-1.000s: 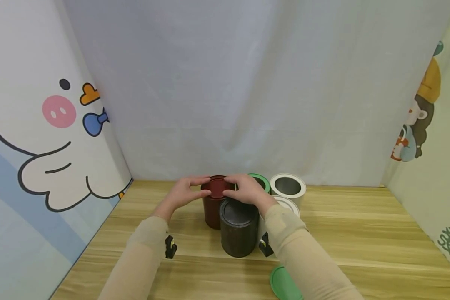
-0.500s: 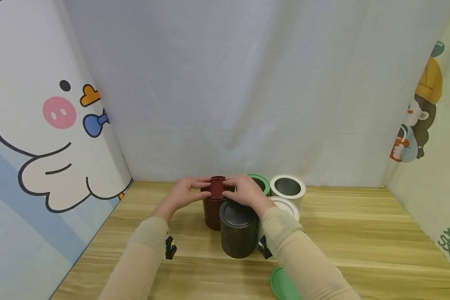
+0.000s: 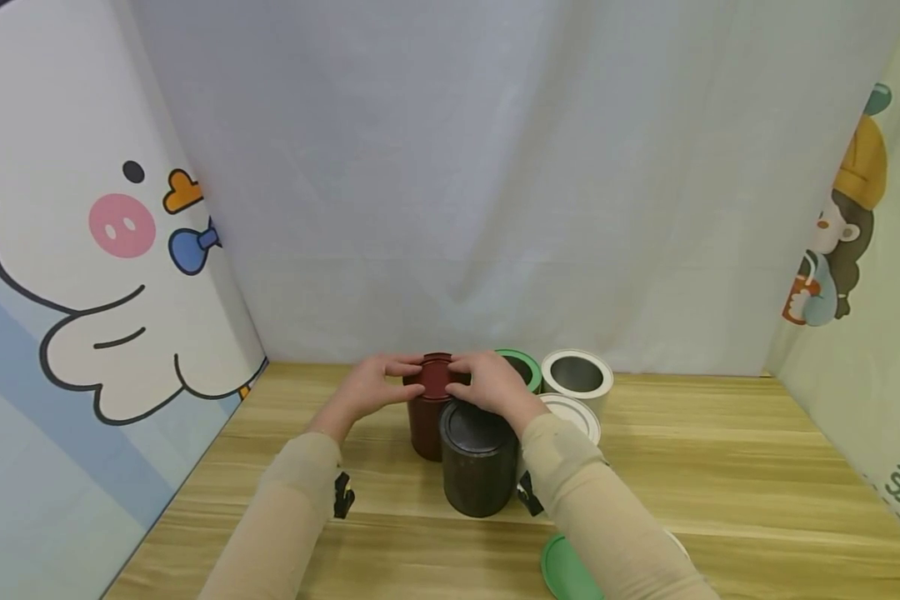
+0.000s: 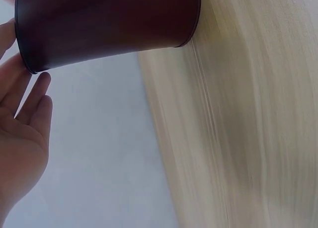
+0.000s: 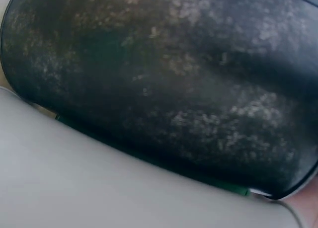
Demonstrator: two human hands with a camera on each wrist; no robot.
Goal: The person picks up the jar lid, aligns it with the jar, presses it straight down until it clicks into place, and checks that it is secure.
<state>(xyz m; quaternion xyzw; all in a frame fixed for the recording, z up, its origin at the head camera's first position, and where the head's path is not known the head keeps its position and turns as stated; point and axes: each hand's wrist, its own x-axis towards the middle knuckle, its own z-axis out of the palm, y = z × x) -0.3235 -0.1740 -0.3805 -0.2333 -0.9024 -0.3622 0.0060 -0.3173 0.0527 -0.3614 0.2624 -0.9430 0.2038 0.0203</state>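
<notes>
A dark red can stands at the back of the table with its red lid on top. From the left, my left hand rests its thumb and extended fingers on the lid. My right hand does the same from the right, fingertips facing the left ones across the lid. The left wrist view shows the red can side-on, fingers at its top rim and two more held off it. A lidded black can stands in front; its scuffed side fills most of the right wrist view.
Behind my right hand are an open green-rimmed can and an open white can. A lidded white can is partly behind my right sleeve. A green lid lies at the front, beside a mostly hidden white disc edge.
Both hands stay on the red can's lid with barely any movement. My right forearm has shifted slightly, and the white disc edge beside it now shows.
</notes>
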